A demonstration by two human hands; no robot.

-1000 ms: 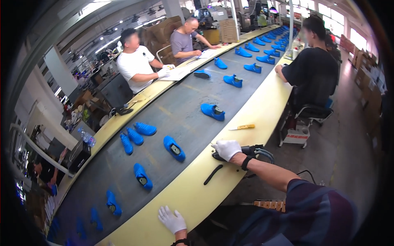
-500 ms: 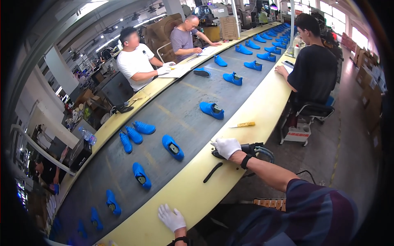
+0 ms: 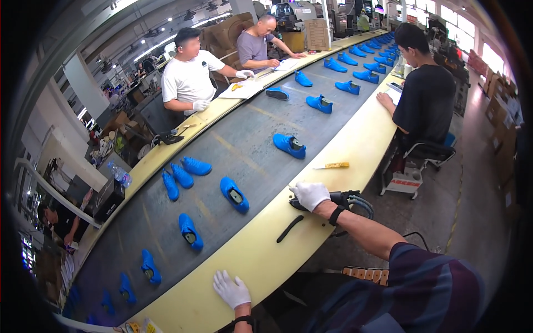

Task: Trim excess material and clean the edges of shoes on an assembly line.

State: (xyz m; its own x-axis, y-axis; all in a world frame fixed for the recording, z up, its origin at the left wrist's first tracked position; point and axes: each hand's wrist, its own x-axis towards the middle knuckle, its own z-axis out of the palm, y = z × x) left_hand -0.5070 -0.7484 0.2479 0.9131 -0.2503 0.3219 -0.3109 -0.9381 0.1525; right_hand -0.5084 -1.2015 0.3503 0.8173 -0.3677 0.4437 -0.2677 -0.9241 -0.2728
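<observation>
A black corded hand tool (image 3: 341, 198) was gripped by the white-gloved right hand (image 3: 310, 194); the left hand (image 3: 232, 288) was laid open-fingered on the yellow table (image 3: 233, 261), nearer the body.

— What is lying under the right hand (image 3: 310, 194)?

— A handheld tool (image 3: 338, 198) is sitting on the tabletop (image 3: 333, 145) edge, its hoses (image 3: 362, 203) trailing right of the fingers (image 3: 296, 191). A dark handle (image 3: 290, 228) is lying just nearer than them.

— And the left hand (image 3: 232, 289)?

— It is resting flat on the same edge. Beyond its fingers (image 3: 220, 277), shoes (image 3: 187, 230) are riding on the conveyor belt (image 3: 250, 150); one shoe (image 3: 234, 193) is sitting left of the right fingers, a flat stick (image 3: 332, 165) lying farther ahead.
</observation>
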